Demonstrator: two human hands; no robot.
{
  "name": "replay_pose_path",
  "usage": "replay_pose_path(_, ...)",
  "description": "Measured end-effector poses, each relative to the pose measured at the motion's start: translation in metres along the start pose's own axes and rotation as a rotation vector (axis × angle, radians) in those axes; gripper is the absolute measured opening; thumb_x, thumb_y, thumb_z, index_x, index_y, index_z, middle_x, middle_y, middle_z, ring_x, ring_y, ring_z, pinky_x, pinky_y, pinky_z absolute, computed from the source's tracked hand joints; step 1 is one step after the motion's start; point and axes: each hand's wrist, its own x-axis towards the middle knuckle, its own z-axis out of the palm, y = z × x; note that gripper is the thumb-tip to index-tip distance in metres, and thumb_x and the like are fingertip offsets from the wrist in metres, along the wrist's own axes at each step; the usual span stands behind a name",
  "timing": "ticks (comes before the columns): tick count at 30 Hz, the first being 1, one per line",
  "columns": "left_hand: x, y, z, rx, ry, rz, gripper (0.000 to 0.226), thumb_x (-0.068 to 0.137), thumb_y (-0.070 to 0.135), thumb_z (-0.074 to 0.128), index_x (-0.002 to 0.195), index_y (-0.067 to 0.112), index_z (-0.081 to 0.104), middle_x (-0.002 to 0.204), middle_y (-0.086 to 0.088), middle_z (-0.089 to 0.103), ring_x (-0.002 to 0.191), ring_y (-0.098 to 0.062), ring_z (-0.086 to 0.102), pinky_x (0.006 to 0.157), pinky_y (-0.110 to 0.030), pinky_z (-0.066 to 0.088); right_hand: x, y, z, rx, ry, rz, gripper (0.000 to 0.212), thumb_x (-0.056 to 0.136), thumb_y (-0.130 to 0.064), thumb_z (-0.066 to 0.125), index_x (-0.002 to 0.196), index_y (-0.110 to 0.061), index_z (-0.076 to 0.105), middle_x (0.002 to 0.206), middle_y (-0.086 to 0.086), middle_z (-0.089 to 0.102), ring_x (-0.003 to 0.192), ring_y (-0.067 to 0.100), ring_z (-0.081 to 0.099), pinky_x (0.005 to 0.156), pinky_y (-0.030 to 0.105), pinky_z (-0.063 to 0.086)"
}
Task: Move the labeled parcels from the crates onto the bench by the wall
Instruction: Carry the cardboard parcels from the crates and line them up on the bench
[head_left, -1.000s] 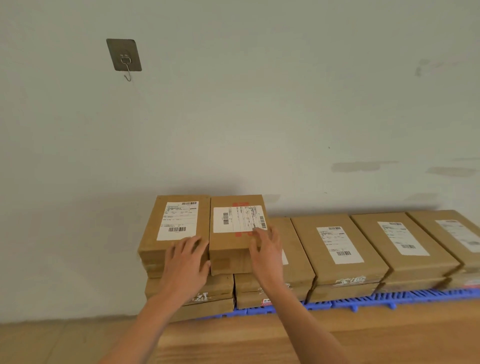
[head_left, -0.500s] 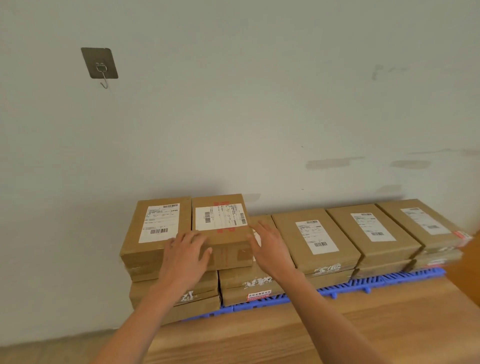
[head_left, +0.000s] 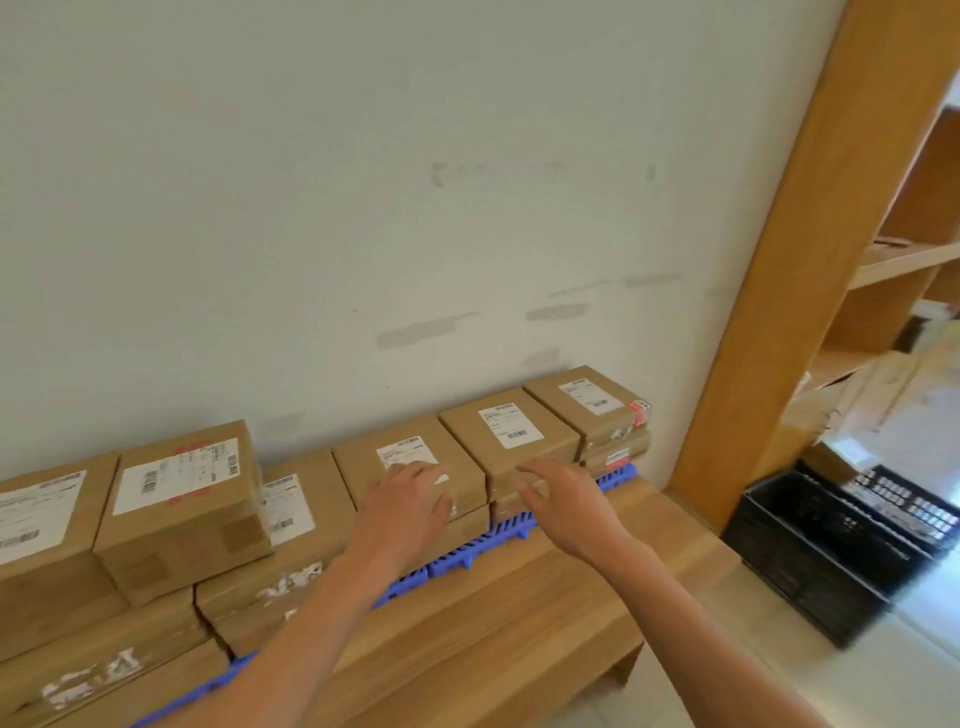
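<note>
1. Up close, we see our left hand with its fingers loosely spread and nothing in their grasp, held over the near edge of a labeled parcel in the middle of the row; whether they touch it, we cannot tell.
2. Our right hand is likewise relaxed, its fingers slightly bent and holding nothing, in front of the near face of the next parcel to the right.
3. Beyond that one lies a third parcel at the right end of the row, with a red sticker on its corner.
4. To our left, a taller parcel with a red-marked label sits on top of the stack, beside another labeled box at the picture's edge.
5. All the parcels rest in stacked layers on a blue plastic mat, which lies on the wooden bench against the pale wall.
6. Further right stands a wooden shelf post, and on the floor beside the bench is a black crate; motion blur hides what it contains.
</note>
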Motion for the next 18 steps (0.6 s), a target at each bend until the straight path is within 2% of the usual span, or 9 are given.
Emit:
replay_pose_path(2, 0.009, 0.055, 0.016, -0.007, -0.016, 0.068, 0.042, 0.105, 0.046, 0.04, 0.142, 0.031, 0.052, 0.144, 0.008, 0.056, 0.134, -0.016, 0.047, 0.108, -0.037, 0.04, -0.023, 0.041, -0.034, -0.013, 0.033, 0.056, 0.038, 0.103, -0.033, 0.052, 0.141, -0.027, 0.054, 0.14, -0.007, 0.058, 0.128, 0.013, 0.052, 0.102, 0.027, 0.042)
replay_pose_path(6, 0.023, 0.159, 0.045, -0.085, -0.064, 0.176, 0.048, 0.105, 0.051, 0.038, 0.147, 0.032, 0.047, 0.149, 0.008, 0.051, 0.139, -0.014, 0.043, 0.113, -0.04, 0.037, -0.07, 0.116, -0.095, -0.075, 0.094, 0.167, 0.042, 0.102, -0.037, 0.052, 0.143, -0.03, 0.053, 0.142, -0.008, 0.057, 0.13, 0.013, 0.051, 0.103, 0.029, 0.041)
replay_pose_path(11, 0.039, 0.276, 0.077, -0.129, -0.085, 0.333, 0.047, 0.104, 0.05, 0.042, 0.146, 0.031, 0.05, 0.148, 0.01, 0.052, 0.135, -0.013, 0.047, 0.11, -0.035, 0.04, -0.134, 0.195, -0.159, -0.064, 0.186, 0.334, 0.04, 0.102, -0.035, 0.053, 0.141, -0.028, 0.054, 0.142, -0.008, 0.057, 0.134, 0.014, 0.048, 0.109, 0.03, 0.038)
replay_pose_path(14, 0.047, 0.336, 0.101, -0.131, -0.132, 0.443, 0.047, 0.105, 0.047, 0.041, 0.146, 0.027, 0.051, 0.148, 0.006, 0.053, 0.138, -0.015, 0.044, 0.112, -0.034, 0.035, -0.164, 0.235, -0.186, -0.058, 0.238, 0.426, 0.042, 0.103, -0.035, 0.052, 0.143, -0.026, 0.054, 0.143, -0.007, 0.056, 0.134, 0.013, 0.049, 0.111, 0.03, 0.038)
replay_pose_path(18, 0.061, 0.392, 0.139, -0.191, -0.211, 0.51, 0.049, 0.103, 0.05, 0.043, 0.145, 0.027, 0.05, 0.146, 0.006, 0.054, 0.135, -0.014, 0.046, 0.113, -0.036, 0.038, -0.191, 0.285, -0.207, -0.031, 0.291, 0.528, 0.041, 0.102, -0.034, 0.053, 0.142, -0.028, 0.054, 0.144, -0.008, 0.056, 0.133, 0.012, 0.048, 0.108, 0.029, 0.039)
